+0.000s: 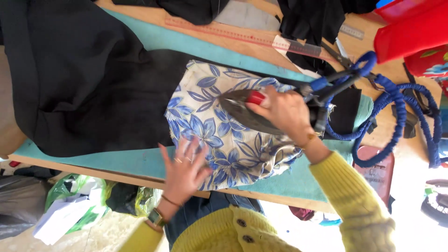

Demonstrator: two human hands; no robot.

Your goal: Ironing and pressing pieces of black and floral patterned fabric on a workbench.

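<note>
A cream cloth with a blue leaf print (205, 116) lies on a teal-padded ironing board (140, 161). My right hand (284, 112) grips the handle of a steam iron (242, 112), which rests flat on the cloth with its tip pointing left and a red knob under my thumb. My left hand (184, 170) lies flat on the near edge of the printed cloth, fingers spread, with rings and a wristwatch. Both sleeves are yellow knit.
Black fabric (79, 79) covers the board's left half. A blue coiled hose (396, 116) runs from the iron to the right. A long ruler (233, 33), more dark cloth and red fabric (410, 28) lie at the far side. Plastic bags (70, 205) sit below the board.
</note>
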